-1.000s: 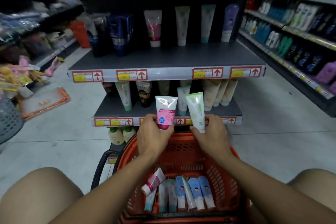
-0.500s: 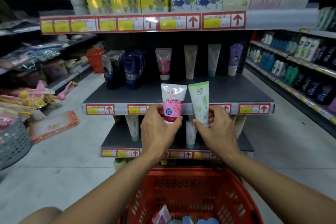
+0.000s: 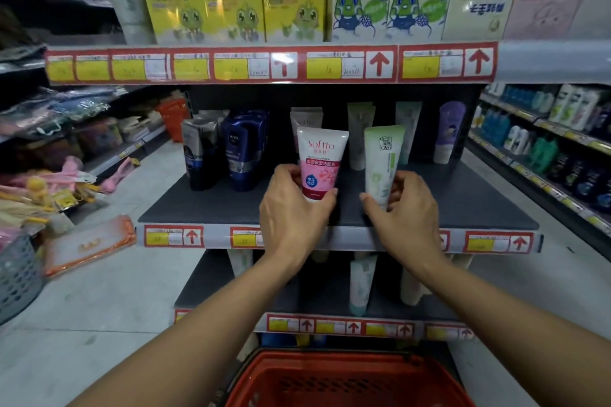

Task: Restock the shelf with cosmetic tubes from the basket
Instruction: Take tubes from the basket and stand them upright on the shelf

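A: What does the left hand [image 3: 292, 208] have?

B: A pink and white tube [image 3: 320, 164], upright at the middle of the frame, with fingers and thumb curled round its lower end. It stands over the grey shelf [image 3: 231, 208], just in front of a similar tube at the back.

A: And the right hand [image 3: 401, 208]?

B: Closed round the bottom of a green and white tube [image 3: 382, 162], also upright, just right of the pink one and apart from it. Whether either tube's base touches the shelf, I cannot tell.

A: What else is on that shelf?

B: Dark blue tubes [image 3: 243, 149] at the left, pale tubes along the back, and a purple tube [image 3: 449, 132] at the right.

A: The basket?

B: The red basket [image 3: 347, 380] sits at the bottom centre of the frame, below both forearms. Only its far rim and mesh wall show.
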A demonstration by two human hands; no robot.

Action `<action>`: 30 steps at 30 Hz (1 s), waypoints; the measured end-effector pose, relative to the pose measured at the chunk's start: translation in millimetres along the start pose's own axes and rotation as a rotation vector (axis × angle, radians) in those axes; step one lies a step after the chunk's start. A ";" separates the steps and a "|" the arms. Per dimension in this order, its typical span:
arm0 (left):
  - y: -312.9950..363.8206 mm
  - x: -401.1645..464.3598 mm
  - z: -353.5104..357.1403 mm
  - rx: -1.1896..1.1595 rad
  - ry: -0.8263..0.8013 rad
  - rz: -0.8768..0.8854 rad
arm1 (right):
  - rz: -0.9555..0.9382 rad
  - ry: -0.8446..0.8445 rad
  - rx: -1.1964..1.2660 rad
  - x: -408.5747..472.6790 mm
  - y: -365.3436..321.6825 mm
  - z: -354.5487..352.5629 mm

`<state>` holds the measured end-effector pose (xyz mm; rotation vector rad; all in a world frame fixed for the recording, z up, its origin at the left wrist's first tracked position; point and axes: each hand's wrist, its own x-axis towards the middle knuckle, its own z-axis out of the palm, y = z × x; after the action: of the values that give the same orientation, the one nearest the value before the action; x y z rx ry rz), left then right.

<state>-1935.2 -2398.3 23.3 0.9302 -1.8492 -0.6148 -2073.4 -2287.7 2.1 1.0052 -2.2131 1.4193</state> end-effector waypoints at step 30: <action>-30.5 84.7 43.9 0.392 -0.244 -0.157 | 0.225 -0.409 -0.342 82.9 27.6 48.2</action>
<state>-1987.2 -2483.9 26.2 1.3146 -2.1761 -0.4839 -2146.2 -2355.3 12.2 1.0169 -2.8190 0.9184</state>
